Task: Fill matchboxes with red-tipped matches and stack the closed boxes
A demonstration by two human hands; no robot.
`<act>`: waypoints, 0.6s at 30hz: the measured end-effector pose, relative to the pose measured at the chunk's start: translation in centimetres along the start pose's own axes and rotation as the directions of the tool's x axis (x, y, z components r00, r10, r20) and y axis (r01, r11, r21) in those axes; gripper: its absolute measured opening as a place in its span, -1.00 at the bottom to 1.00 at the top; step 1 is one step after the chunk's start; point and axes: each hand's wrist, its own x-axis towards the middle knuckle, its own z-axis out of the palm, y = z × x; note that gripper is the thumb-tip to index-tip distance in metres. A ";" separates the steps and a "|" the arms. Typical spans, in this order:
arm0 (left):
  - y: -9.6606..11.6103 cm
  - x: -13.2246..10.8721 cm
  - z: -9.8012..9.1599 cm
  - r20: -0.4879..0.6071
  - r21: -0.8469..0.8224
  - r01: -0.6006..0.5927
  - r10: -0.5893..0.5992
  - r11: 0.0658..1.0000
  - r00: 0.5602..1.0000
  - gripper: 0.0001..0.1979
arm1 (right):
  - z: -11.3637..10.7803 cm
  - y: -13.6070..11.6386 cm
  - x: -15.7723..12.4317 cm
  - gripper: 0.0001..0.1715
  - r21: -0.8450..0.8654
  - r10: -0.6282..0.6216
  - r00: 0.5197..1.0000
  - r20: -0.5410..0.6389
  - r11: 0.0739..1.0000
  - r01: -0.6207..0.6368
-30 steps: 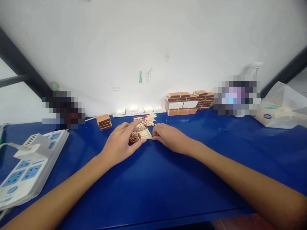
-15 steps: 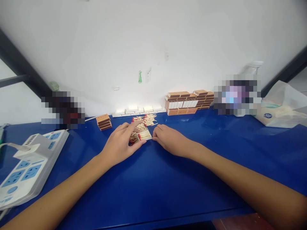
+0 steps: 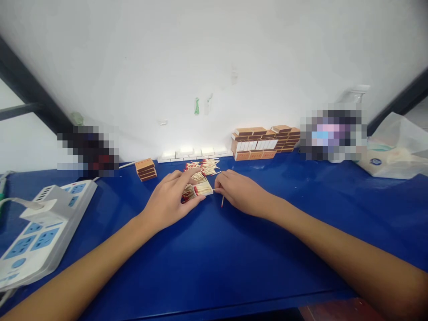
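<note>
My left hand (image 3: 167, 194) is curled around a white matchbox tray (image 3: 207, 191) filled with red-tipped matches, its thumb along the near side and its fingers over the far side. More matches lie under and beside these fingers. Just right of the tray, my right hand (image 3: 239, 191) has its thumb and fingertips pinched together on a match, mostly hidden. A match (image 3: 222, 202) with its red head toward me shows below that hand; whether the fingers touch it is unclear. Beyond both hands, a loose pile of matches (image 3: 210, 166) spreads on the blue table (image 3: 214, 258).
White trays (image 3: 183, 154) line the wall. Stacked matchboxes (image 3: 256, 154) stand at the back right, and a smaller matchbox stack (image 3: 146, 169) at the left. A power strip (image 3: 50, 238) with a plugged-in adapter occupies the left side. At far right lies a plastic bag (image 3: 394, 156).
My right hand has shifted slightly right, away from the tray, and a match now shows beneath it. My left hand stays on the tray. The view has moved slightly.
</note>
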 end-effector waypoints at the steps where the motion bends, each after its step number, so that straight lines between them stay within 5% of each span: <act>1: 0.0 0.0 0.0 0.004 0.007 0.008 -0.008 1.000 1.000 -0.32 | 0.0 0.2 0.0 -0.86 0.015 0.006 1.000 -0.024 1.000 -0.005; 6: 0.0 0.0 0.1 0.009 0.014 0.014 -0.014 1.000 1.000 -0.32 | -0.1 1.2 0.2 -0.87 0.164 0.052 0.988 -0.142 0.986 -0.028; 11: 0.1 0.0 0.0 -0.002 -0.005 -0.017 0.017 1.000 1.000 -0.33 | -0.2 1.5 0.4 -0.62 0.133 0.008 0.978 -0.210 0.991 0.020; 18: 0.0 0.0 0.0 0.001 0.008 0.004 -0.004 1.000 1.000 -0.32 | -0.6 1.1 0.5 -0.76 0.220 0.098 0.949 -0.299 0.975 -0.031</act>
